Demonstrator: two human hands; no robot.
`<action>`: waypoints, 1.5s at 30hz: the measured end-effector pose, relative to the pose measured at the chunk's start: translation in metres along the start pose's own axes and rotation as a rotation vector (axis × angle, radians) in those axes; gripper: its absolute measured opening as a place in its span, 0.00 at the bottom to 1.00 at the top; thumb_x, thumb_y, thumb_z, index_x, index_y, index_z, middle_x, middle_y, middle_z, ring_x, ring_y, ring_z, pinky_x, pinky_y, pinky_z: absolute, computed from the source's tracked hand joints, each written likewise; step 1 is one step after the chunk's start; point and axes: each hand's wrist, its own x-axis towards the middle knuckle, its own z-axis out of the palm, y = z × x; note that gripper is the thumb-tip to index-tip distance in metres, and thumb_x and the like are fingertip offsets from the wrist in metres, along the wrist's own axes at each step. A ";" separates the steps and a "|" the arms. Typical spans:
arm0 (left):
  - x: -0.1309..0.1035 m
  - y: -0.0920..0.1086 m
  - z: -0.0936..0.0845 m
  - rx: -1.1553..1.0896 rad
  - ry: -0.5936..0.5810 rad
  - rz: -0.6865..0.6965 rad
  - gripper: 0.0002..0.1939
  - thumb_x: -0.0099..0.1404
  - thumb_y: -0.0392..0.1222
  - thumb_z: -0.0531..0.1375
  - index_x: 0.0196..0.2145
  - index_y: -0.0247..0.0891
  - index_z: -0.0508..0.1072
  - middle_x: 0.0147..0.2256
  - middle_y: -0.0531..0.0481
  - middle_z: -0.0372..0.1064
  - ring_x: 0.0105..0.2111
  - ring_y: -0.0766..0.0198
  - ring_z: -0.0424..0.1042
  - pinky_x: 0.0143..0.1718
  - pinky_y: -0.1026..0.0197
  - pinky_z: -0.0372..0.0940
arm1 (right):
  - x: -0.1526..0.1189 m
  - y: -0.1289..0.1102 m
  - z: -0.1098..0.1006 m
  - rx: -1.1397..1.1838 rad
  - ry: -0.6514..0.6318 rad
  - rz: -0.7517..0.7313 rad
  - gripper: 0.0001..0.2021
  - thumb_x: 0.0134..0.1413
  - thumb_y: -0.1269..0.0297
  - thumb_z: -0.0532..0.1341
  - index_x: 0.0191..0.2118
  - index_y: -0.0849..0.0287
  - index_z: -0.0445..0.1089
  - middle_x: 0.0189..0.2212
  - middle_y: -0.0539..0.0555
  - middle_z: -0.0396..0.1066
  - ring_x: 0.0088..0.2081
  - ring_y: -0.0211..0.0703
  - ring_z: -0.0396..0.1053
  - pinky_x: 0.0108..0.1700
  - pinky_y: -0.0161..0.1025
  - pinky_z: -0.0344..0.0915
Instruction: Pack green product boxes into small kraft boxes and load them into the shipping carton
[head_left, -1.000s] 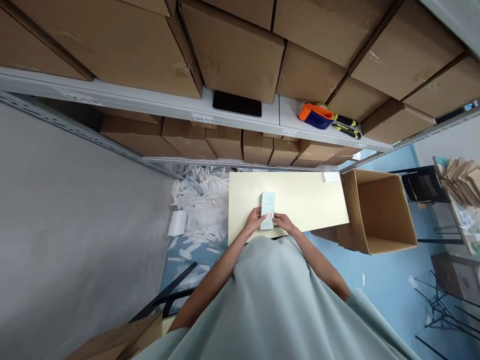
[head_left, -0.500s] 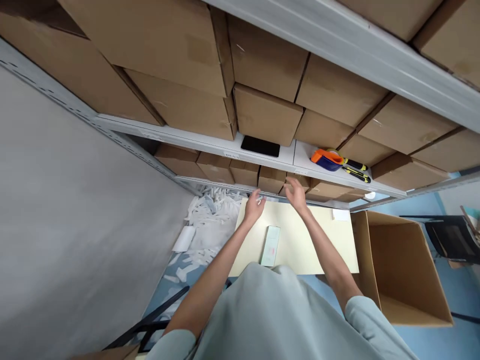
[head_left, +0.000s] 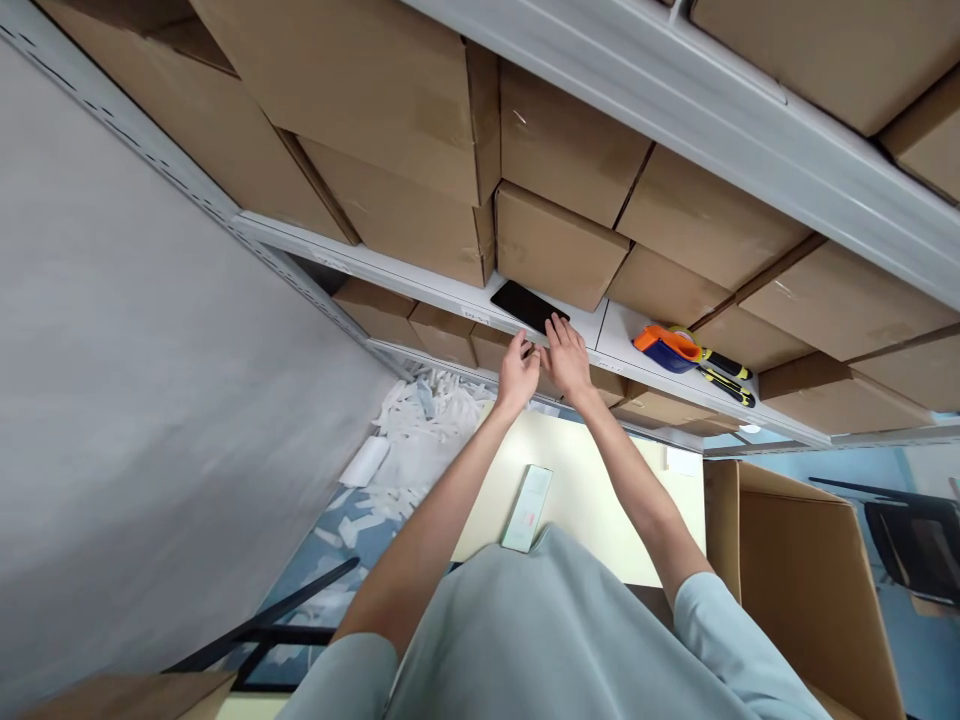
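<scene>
A black smartphone [head_left: 529, 305] lies on the white shelf ledge [head_left: 450, 290], its right end angled toward the front edge. My right hand [head_left: 568, 360] has its fingers on top of that right end, the thumb low beside the edge. Just left of it, my left hand [head_left: 519, 375] is raised in front of the ledge with fingers slightly curled and apart, holding nothing visible. Below both hands, a slim pale green box [head_left: 527, 508] rests on the cream tabletop [head_left: 592, 490], close to my shirt.
Brown cartons [head_left: 562, 245] fill the shelves. An orange and blue tape dispenser [head_left: 666, 348] and yellow-black cutters [head_left: 727, 375] sit on the ledge to the right. A large open carton [head_left: 802, 580] stands right of the table. White paper scraps [head_left: 427, 420] pile up at left.
Both hands have moved forward from above the table to the shelf ledge. My right hand has reached the smartphone, which has turned slightly. The view has tilted.
</scene>
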 end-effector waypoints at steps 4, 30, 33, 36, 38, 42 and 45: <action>0.009 -0.003 0.005 -0.027 0.018 0.024 0.37 0.70 0.37 0.65 0.75 0.37 0.68 0.72 0.33 0.69 0.72 0.43 0.71 0.75 0.42 0.65 | 0.029 0.005 -0.008 -0.001 0.010 0.065 0.35 0.76 0.54 0.62 0.79 0.67 0.60 0.78 0.76 0.59 0.78 0.72 0.57 0.78 0.68 0.56; 0.018 -0.003 0.018 -0.123 0.063 -0.012 0.38 0.67 0.32 0.61 0.74 0.40 0.69 0.73 0.37 0.69 0.66 0.47 0.77 0.74 0.41 0.66 | 0.082 0.026 -0.022 0.068 -0.147 -0.126 0.47 0.66 0.55 0.71 0.83 0.60 0.54 0.80 0.68 0.59 0.78 0.69 0.57 0.79 0.67 0.57; 0.017 -0.004 0.022 -0.151 0.042 -0.007 0.40 0.67 0.34 0.63 0.76 0.43 0.67 0.75 0.38 0.66 0.67 0.47 0.77 0.75 0.43 0.64 | 0.063 0.025 -0.028 0.074 -0.050 -0.157 0.39 0.72 0.59 0.62 0.83 0.60 0.55 0.79 0.68 0.61 0.77 0.67 0.60 0.78 0.68 0.59; 0.016 -0.005 0.027 -0.154 0.025 -0.012 0.40 0.67 0.33 0.63 0.76 0.41 0.66 0.76 0.37 0.65 0.66 0.47 0.78 0.75 0.42 0.65 | 0.052 0.026 -0.030 0.078 0.034 -0.154 0.33 0.74 0.66 0.52 0.81 0.62 0.57 0.71 0.70 0.70 0.72 0.67 0.68 0.75 0.69 0.64; 0.016 -0.006 0.031 -0.148 0.018 -0.019 0.40 0.67 0.32 0.62 0.76 0.41 0.66 0.76 0.37 0.65 0.66 0.47 0.78 0.75 0.42 0.65 | 0.054 0.026 -0.026 0.086 0.060 -0.151 0.34 0.73 0.68 0.51 0.80 0.63 0.58 0.69 0.72 0.72 0.69 0.67 0.70 0.74 0.71 0.65; 0.015 -0.010 0.029 -0.140 -0.028 0.010 0.39 0.68 0.33 0.61 0.75 0.41 0.68 0.75 0.38 0.67 0.65 0.48 0.79 0.73 0.43 0.68 | 0.075 0.024 -0.010 0.226 0.009 -0.189 0.35 0.72 0.68 0.51 0.81 0.62 0.57 0.70 0.69 0.72 0.69 0.60 0.72 0.76 0.64 0.66; 0.007 -0.023 0.012 -0.121 -0.049 0.039 0.36 0.68 0.34 0.61 0.73 0.42 0.70 0.73 0.38 0.70 0.63 0.48 0.80 0.72 0.42 0.69 | 0.082 0.020 -0.006 0.414 0.069 -0.209 0.32 0.76 0.64 0.49 0.81 0.61 0.57 0.69 0.66 0.74 0.69 0.52 0.73 0.77 0.57 0.66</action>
